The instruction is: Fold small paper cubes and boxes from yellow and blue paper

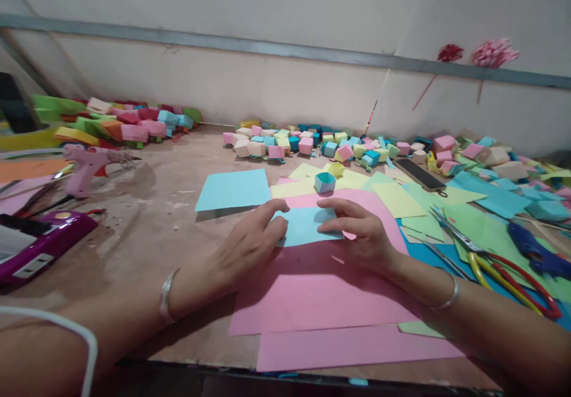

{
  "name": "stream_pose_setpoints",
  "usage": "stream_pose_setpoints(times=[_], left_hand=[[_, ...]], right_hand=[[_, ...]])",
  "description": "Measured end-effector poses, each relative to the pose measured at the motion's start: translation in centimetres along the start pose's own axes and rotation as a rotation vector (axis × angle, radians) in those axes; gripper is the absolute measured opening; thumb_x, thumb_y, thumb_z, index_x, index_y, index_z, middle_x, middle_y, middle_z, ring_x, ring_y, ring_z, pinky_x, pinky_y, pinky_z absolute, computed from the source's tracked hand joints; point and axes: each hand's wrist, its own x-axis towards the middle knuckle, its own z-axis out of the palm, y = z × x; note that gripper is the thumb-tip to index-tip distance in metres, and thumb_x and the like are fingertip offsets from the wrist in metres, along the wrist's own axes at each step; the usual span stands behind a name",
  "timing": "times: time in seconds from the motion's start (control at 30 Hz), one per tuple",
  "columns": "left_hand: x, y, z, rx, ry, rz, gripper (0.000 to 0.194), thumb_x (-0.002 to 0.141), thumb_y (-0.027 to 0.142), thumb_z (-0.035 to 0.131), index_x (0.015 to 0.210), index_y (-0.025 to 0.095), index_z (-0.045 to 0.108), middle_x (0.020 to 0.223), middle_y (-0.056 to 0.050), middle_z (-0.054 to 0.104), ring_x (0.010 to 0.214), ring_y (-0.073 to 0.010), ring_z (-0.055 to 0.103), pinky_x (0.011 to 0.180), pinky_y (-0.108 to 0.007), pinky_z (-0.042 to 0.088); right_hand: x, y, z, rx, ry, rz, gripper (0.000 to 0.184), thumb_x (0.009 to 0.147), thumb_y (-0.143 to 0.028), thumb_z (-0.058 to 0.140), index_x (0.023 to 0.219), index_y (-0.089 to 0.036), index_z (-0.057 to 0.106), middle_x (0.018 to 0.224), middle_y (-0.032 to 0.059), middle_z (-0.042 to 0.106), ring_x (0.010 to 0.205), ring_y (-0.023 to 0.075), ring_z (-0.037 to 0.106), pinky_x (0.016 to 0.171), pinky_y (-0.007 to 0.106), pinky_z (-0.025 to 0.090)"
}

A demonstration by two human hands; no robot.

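Observation:
A small light-blue sheet of paper (303,228) is held level between my hands, just above pink paper sheets (312,290). My left hand (254,236) grips its left edge with curled fingers. At the right edge, my right hand (363,230) has its fingers over the top of the sheet; the thumb is mostly hidden. Just beyond lies a small open blue paper box (325,181). A larger light-blue sheet (234,189) rests to the left of it, one edge slightly raised.
Scissors (486,266) and a blue glue gun (539,251) lie at right among coloured paper, with a phone (420,174) behind. At left are a pink glue gun (87,168) and a purple power strip (49,242). Several paper boxes (306,145) line the wall.

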Motion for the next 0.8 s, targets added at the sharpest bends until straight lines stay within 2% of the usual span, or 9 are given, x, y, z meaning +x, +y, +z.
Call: stream_pose_setpoints(times=[0.1,0.2,0.27,0.3,0.33,0.4,0.47,0.67,0.8], left_hand=[[-0.2,-0.3,0.3,-0.059,-0.047,-0.030,0.011,0.076,0.006,0.049,0.078,0.016,0.050,0.121,-0.019,0.055,0.082,-0.0212,0.059,0.064,-0.033,0.050],[1.1,-1.1,0.4,-0.084,-0.076,0.020,0.002,0.079,0.013,0.055,0.077,0.015,0.055,0.122,-0.020,0.055,0.103,-0.0290,0.059,0.082,-0.043,0.052],[2.7,-1.8,0.6,-0.090,-0.095,0.119,0.017,0.084,0.027,0.058,0.072,0.016,0.056,0.116,-0.018,0.060,0.116,-0.0333,0.054,0.097,-0.052,0.045],[3.6,-2.1,0.8,-0.105,-0.105,0.147,0.025,0.086,0.033,0.058,0.067,0.016,0.056,0.111,-0.016,0.062,0.113,-0.0326,0.056,0.099,-0.053,0.043],[4.5,-2.3,1.1,-0.134,-0.127,0.157,0.032,0.087,0.037,0.058,0.062,0.017,0.054,0.103,-0.013,0.065,0.105,-0.0293,0.060,0.097,-0.051,0.044],[5.7,-2.4,2.0,-0.195,-0.115,0.093,0.037,0.089,0.035,0.054,0.056,0.017,0.051,0.080,-0.008,0.064,0.078,-0.0197,0.061,0.079,-0.038,0.050],[6.2,-2.4,3.1,-0.200,-0.018,0.021,0.030,0.088,0.030,0.054,0.061,0.018,0.054,0.072,-0.005,0.060,0.064,-0.0161,0.055,0.061,-0.030,0.044],[5.2,-3.0,4.5,-0.166,0.160,0.059,0.016,0.089,0.025,0.054,0.075,0.019,0.058,0.077,-0.005,0.066,0.074,-0.0189,0.059,0.070,-0.033,0.044],[4.8,-3.2,4.4,-0.237,0.213,-0.075,0.008,0.089,0.026,0.056,0.085,0.020,0.060,0.080,-0.004,0.069,0.077,-0.0191,0.062,0.073,-0.033,0.047]], right_hand=[[0.0,0.0,0.2,-0.033,0.025,-0.094,0.016,0.085,-0.011,0.064,0.094,-0.022,0.072,0.118,0.0105,0.066,0.101,0.0188,0.066,0.080,0.030,0.058],[0.0,0.1,0.2,-0.118,0.075,-0.142,0.019,0.087,-0.010,0.060,0.095,-0.022,0.072,0.115,0.0102,0.068,0.099,0.0180,0.067,0.080,0.030,0.058],[0.1,0.4,0.0,-0.161,0.121,-0.124,0.018,0.087,-0.010,0.060,0.095,-0.021,0.072,0.115,0.0102,0.068,0.101,0.0186,0.066,0.083,0.032,0.058],[0.2,0.7,-0.1,-0.175,0.148,-0.100,0.017,0.087,-0.011,0.061,0.094,-0.021,0.072,0.114,0.0101,0.068,0.102,0.0191,0.066,0.086,0.034,0.057],[0.2,1.0,-0.3,-0.186,0.175,-0.071,0.015,0.087,-0.012,0.061,0.093,-0.022,0.071,0.114,0.0099,0.068,0.103,0.0193,0.066,0.087,0.035,0.056],[0.4,1.6,-0.5,-0.199,0.219,-0.011,0.012,0.087,-0.015,0.063,0.091,-0.022,0.070,0.112,0.0092,0.068,0.104,0.0197,0.065,0.090,0.037,0.055],[0.6,2.1,-0.8,-0.197,0.242,0.047,0.009,0.085,-0.017,0.065,0.090,-0.022,0.070,0.111,0.0090,0.068,0.105,0.0202,0.065,0.091,0.039,0.054],[0.7,3.2,-0.9,-0.141,0.253,0.239,0.002,0.078,-0.020,0.069,0.080,-0.021,0.070,0.117,0.0098,0.064,0.110,0.0220,0.060,0.097,0.041,0.049],[0.6,3.9,-0.6,-0.014,0.315,0.422,0.004,0.076,-0.023,0.069,0.078,-0.019,0.068,0.105,0.0085,0.067,0.099,0.0211,0.063,0.086,0.036,0.051]])
